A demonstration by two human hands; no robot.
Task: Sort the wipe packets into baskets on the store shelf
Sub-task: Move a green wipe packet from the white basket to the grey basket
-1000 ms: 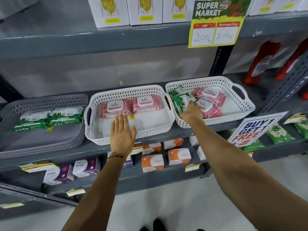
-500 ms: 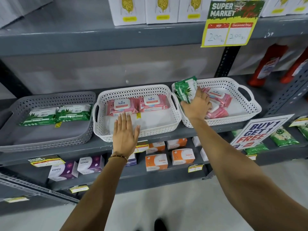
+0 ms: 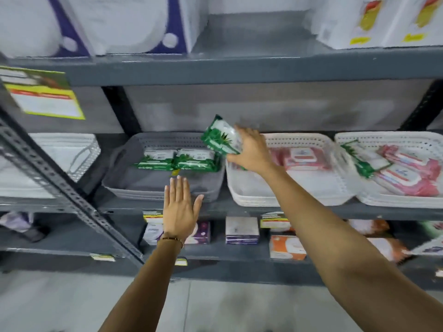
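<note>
The right hand (image 3: 251,149) is gripping a green plastic wipe packet (image 3: 221,136) above the right rim of the grey perforated plastic basket (image 3: 134,185); the left hand (image 3: 179,207), fingers spread flat, is lying at the basket's front edge.

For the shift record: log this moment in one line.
right hand: grip on green wipe packet | above grey basket | left hand: open, empty

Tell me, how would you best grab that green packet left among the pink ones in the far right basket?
Probably by the green packet's raised upper-left end, coming from above: it lies tilted against the white basket's left wall, pink packets crowding its right side.
</note>
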